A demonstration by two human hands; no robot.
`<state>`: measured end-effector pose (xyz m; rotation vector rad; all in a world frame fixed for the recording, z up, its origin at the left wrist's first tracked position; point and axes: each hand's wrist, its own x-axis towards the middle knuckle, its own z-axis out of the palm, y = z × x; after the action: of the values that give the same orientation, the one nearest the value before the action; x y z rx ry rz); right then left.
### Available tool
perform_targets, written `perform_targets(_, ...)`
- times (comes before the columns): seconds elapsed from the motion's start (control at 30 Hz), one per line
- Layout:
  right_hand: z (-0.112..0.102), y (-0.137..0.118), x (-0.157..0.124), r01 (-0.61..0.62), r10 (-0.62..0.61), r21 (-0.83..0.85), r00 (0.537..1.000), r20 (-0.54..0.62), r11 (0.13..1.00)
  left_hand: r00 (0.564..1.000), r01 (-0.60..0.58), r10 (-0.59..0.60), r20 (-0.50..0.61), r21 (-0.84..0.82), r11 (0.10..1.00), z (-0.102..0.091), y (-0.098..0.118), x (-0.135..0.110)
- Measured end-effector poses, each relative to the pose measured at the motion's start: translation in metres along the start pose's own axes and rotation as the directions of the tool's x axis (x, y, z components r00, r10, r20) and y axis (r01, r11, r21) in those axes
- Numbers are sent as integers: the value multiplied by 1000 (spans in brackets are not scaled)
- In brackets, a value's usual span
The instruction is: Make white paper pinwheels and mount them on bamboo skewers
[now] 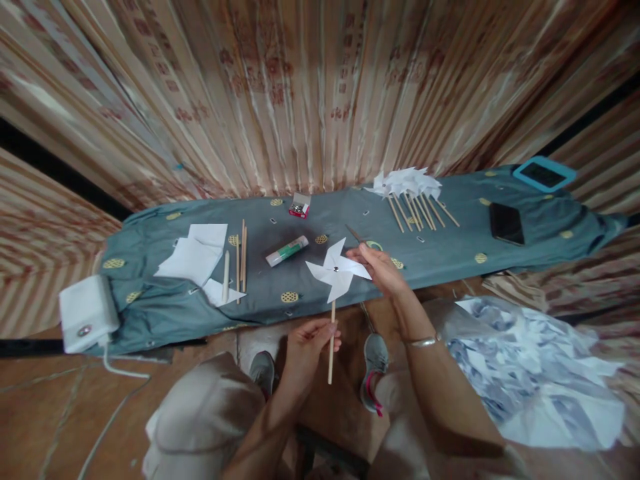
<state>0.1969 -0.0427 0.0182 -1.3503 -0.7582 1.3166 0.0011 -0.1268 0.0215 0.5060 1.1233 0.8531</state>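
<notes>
A white paper pinwheel (341, 283) with a shiny pin at its centre is held upright in front of me. My left hand (311, 339) grips its wooden stick (331, 363) between thumb and fingers. At the right vane, the bent fingers of my right hand (383, 268) pinch the paper; the exact contact is partly hidden. Scissors (373, 245) with a green handle lie just behind that hand. To the left of the pinwheel rests a glue stick (287, 251). A small red box of pins (299, 207) stands open farther back.
Several finished pinwheels (407, 183) lie at the back right of the cloth-covered table (260, 267). Paper sheets (193, 257), loose sticks (243, 253) and a candle-like white rod (226, 277) are left. A phone (507, 223), blue-framed tablet (544, 175), white device (87, 313) and paper pile (535, 373) surround me.
</notes>
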Motion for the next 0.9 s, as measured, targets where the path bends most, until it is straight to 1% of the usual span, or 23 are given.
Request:
perform_targets(0.13, -3, -11, -1, 87, -85, 32, 995, -43, 996, 997, -61, 56, 59, 85, 995, 10, 17, 6)
perform_targets(0.27, -12, -16, 0, 177, -174, 24, 980, -98, 984, 990, -121, 107, 90, 178, 977, 21, 34, 23)
perform_targets(0.4, -18, -20, 1, 229, -229, -12, 964, -132, 973, 985, -149, 123, 125, 229, 962, 28, 41, 39)
perform_targets(0.5, -17, -23, 2, 204, -207, -40, 971, -119, 978, 983, -156, 130, 128, 220, 963, 30, 39, 45)
perform_targets(0.63, -12, -23, 4, 154, -154, -7, 983, -103, 988, 985, -144, 119, 125, 208, 968, 29, 34, 49)
perform_targets(0.77, -9, -20, 7, 124, -123, 3, 988, -91, 992, 988, -138, 120, 99, 210, 968, 27, 32, 52)
perform_targets(0.9, -8, -17, 7, 116, -117, -14, 990, -82, 993, 985, -163, 146, 89, 222, 961, 27, 34, 56)
